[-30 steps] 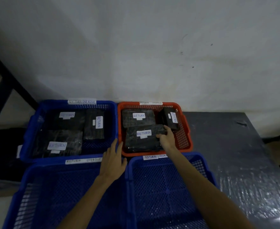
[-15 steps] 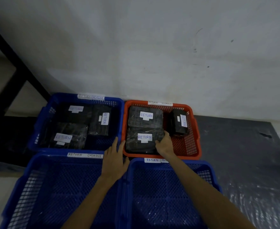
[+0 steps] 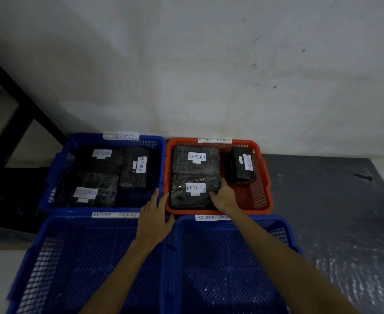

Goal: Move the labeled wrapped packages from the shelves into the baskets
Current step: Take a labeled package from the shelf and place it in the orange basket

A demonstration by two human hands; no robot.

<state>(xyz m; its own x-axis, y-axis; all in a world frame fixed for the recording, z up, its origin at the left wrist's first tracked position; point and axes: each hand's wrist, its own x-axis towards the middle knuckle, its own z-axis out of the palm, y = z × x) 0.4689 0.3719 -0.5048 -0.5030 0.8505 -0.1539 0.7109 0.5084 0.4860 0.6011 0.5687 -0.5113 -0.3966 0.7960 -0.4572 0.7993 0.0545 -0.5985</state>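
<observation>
landmark: orange basket [image 3: 243,210]
front package [image 3: 191,198]: near-left part of the orange basket, RETURN label up, long axis running left to right
right hand [image 3: 223,197]: inside the orange basket at the front package's right end, fingers curled over its edge; I read that as a grip
left hand [image 3: 154,214]: flat, fingers straight, empty, just outside the orange basket's near-left corner
key relation: front package runs leftward from my right hand

wall [image 3: 209,64] — pale, scuffed | dark tabletop [image 3: 322,189] — glossy, at right | black frame [image 3: 25,109], far left
</observation>
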